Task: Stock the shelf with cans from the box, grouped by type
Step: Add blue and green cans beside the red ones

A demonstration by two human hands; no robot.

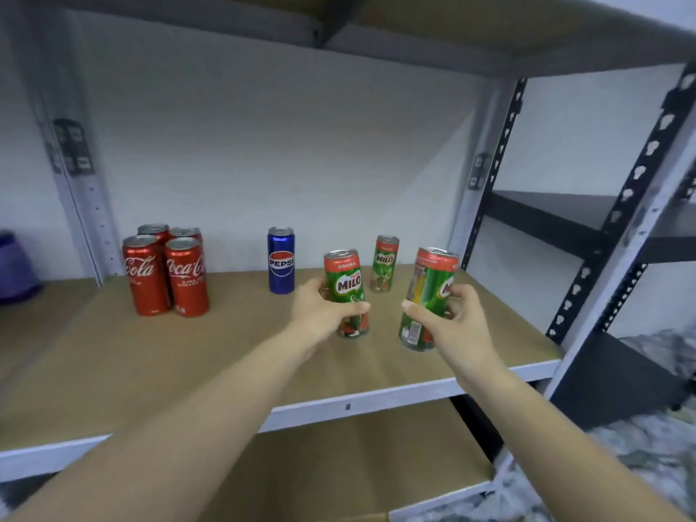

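Two green cans, one gripped in each hand, upright over the shelf.

My left hand holds a can nearer the standing green can behind; my right hand grips its can, tilted.

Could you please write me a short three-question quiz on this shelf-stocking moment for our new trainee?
1. How many Coca-Cola cans stand on the shelf?
2. True or false: the left hand and the right hand each hold a Milo can.
3. Which can stands between the Coca-Cola cans and the Milo can at the back? A) Pepsi can B) Sprite can C) Fanta can

Key: 1. Four, clustered at the left. 2. True: the left-hand Milo can and the right-hand Milo can are both gripped. 3. A, the single blue Pepsi can.
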